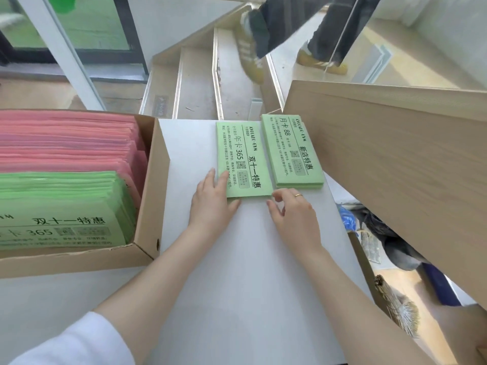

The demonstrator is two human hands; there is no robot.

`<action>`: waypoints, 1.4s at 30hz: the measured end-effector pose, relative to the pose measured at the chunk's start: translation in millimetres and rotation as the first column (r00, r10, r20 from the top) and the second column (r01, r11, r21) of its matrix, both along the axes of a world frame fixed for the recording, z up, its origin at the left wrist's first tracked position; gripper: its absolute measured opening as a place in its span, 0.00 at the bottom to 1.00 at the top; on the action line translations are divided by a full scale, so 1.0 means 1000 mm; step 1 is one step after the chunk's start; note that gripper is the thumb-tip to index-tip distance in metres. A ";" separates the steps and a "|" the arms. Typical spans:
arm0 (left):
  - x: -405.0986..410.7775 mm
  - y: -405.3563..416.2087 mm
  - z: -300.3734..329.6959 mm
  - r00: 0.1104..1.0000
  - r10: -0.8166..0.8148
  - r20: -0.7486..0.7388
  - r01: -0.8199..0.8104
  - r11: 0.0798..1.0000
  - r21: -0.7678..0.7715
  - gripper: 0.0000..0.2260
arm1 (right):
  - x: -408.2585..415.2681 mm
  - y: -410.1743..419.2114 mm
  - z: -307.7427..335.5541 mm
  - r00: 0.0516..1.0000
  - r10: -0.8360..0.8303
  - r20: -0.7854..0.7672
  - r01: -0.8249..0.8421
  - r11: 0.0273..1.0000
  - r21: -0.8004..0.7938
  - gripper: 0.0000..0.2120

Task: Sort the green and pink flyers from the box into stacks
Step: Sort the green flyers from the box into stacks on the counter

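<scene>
1. The left green paper flyer stack (243, 159) on the white tabletop (245, 259) carries the heading "AVOCADO·GYM", the large words "年卡 365" and the title "双十一特惠". A small QR code is printed beside them.
2. The right green paper flyer stack (292, 151), just beside it, carries the same heading, "月卡 88" and the title "新店特惠", also with a QR code.
3. The top green flyer in the brown cardboard box (155, 206) shows "双十一特惠" and "365".
4. The smaller lines on all flyers are too fine to read.

Bright even daylight, soft faint shadows; wide-angle bending at edges; far walking legs (290, 32) motion-blurred.
</scene>
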State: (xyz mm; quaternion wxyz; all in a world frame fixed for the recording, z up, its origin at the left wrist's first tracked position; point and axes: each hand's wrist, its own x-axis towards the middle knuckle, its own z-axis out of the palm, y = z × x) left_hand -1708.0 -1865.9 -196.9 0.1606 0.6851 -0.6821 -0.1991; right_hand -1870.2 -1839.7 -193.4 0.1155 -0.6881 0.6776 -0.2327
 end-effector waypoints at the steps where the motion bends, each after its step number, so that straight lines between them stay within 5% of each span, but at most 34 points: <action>1: 0.000 0.007 0.006 1.000 -0.009 0.002 0.009 1.000 0.001 0.29 | 0.002 0.002 0.004 1.000 0.027 -0.012 -0.028 0.999 -0.032 0.08; 9: 0.044 0.083 0.088 0.967 -0.191 -0.171 0.109 0.911 -0.399 0.18 | 0.062 0.006 0.059 0.898 0.434 0.075 -0.393 0.866 -0.309 0.13; 17: 0.180 0.107 0.109 0.997 0.055 -0.062 -0.075 0.919 -0.387 0.15 | 0.167 0.026 0.092 0.777 0.604 -0.181 -0.622 0.687 -0.376 0.11; 20: 0.238 0.104 0.108 0.998 0.059 0.020 -0.048 0.928 -0.370 0.12 | 0.202 0.031 0.097 0.770 0.605 -0.202 -0.635 0.693 -0.343 0.12; 24: 0.305 0.090 0.107 0.973 -0.136 0.186 0.194 0.918 -0.345 0.11 | 0.251 0.033 0.097 0.729 0.623 -0.286 -0.682 0.697 -0.220 0.12; 29: 0.363 0.071 0.098 0.870 -0.348 0.350 0.467 0.810 -0.355 0.17 | 0.303 0.036 0.095 0.814 0.518 -0.265 -0.573 0.789 -0.220 0.09; 42: 0.396 0.054 0.085 0.783 -0.566 0.257 0.621 0.694 -0.365 0.15 | 0.338 0.047 0.100 0.905 0.351 -0.241 -0.370 0.928 -0.038 0.07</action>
